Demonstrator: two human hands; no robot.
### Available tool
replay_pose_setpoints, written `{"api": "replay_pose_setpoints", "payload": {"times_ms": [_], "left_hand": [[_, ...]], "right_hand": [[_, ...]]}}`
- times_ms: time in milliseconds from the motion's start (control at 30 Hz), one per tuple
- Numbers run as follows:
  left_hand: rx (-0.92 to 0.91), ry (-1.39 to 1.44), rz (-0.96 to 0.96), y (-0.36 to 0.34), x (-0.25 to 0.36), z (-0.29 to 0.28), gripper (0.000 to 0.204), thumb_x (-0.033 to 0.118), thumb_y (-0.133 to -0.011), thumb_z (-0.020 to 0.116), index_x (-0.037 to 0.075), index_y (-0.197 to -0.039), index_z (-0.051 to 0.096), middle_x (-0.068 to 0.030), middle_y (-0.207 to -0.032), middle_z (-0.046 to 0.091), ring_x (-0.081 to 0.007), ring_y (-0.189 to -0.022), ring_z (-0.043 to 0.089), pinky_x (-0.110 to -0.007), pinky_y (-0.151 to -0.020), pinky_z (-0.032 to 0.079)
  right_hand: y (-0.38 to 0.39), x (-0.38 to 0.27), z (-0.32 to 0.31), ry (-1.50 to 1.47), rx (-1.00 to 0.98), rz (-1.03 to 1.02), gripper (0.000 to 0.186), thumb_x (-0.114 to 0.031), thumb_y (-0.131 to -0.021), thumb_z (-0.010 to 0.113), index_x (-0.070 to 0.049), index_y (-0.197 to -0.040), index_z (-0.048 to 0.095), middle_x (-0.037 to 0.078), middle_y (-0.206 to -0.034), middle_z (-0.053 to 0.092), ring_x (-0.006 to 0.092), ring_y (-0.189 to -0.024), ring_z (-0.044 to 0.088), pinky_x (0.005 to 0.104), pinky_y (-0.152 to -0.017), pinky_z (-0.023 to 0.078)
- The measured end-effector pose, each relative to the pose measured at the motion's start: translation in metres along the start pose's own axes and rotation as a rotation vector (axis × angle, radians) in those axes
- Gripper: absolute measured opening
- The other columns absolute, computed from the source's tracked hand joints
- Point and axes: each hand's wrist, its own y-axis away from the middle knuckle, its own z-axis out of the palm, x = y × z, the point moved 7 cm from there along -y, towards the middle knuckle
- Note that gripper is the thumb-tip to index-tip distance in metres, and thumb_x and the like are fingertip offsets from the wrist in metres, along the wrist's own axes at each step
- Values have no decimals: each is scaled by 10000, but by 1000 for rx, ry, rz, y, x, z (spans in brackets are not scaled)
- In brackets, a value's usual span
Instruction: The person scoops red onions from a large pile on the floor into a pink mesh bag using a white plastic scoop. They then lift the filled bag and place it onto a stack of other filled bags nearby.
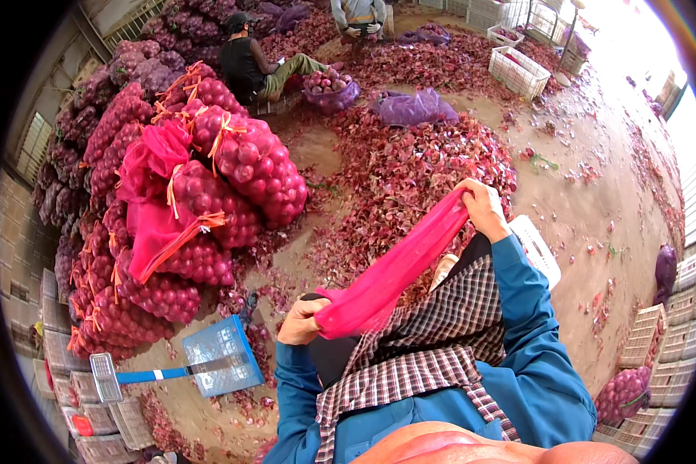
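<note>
Head view: the pink mesh bag (398, 271) extends diagonally between the left hand (300, 320) and the right hand (483, 210), in front of the checked apron (433, 321). The fingers of each hand are closed on one end. The mesh is fine, semi-transparent and gathered in folds. Markings on the blue scale (223, 348) are too small to read.
</note>
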Motion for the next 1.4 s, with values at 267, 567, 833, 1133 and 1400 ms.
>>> {"api": "replay_pose_setpoints", "payload": {"times_ms": [267, 567, 833, 1133, 1400], "left_hand": [[-21, -231, -428, -5, -39, 12, 141, -13, -848, 627, 7, -988, 619, 27, -920, 594, -62, -852, 526, -229, -776, 431], [350, -260, -118, -17, -34, -14, 255, 163, -939, 577, 5, -1138, 566, -5, -909, 604, -93, -829, 556, -231, -768, 447], [417, 345, 18, -11, -39, -26, 343, 257, -949, 541, 41, -1215, 544, -75, -1032, 649, -200, -913, 622, -355, -824, 509], [448, 1145, 466, -4, -1, -81, 151, 194, -900, 609, 83, -984, 668, 0, -890, 643, -136, -750, 553, -306, -723, 465], [713, 529, 476, 13, 10, -92, 246, 309, -904, 606, 79, -979, 647, -37, -941, 670, -189, -846, 620, -360, -798, 507]], "right_hand": [[-7, 31, -11, -873, 187, 201, 208, 25, -920, 443, -4, -978, 640, 17, -854, 635, 68, -714, 562, 213, -649, 454], [4, 1, 10, -414, -282, 148, 152, -96, -894, 570, 24, -946, 649, 1, -746, 621, 77, -661, 534, 239, -606, 439], [-1, 10, -1, -204, -59, -2, 138, -54, -826, 601, -27, -958, 629, 86, -800, 660, 193, -766, 616, 325, -708, 478], [23, -59, 39, -182, -669, -131, 204, -160, -801, 660, -8, -932, 621, 135, -765, 634, 203, -715, 597, 349, -662, 467], [22, -51, 50, -146, -642, -41, 203, -161, -836, 643, 3, -954, 623, 150, -712, 595, 212, -637, 545, 361, -617, 450]]}}
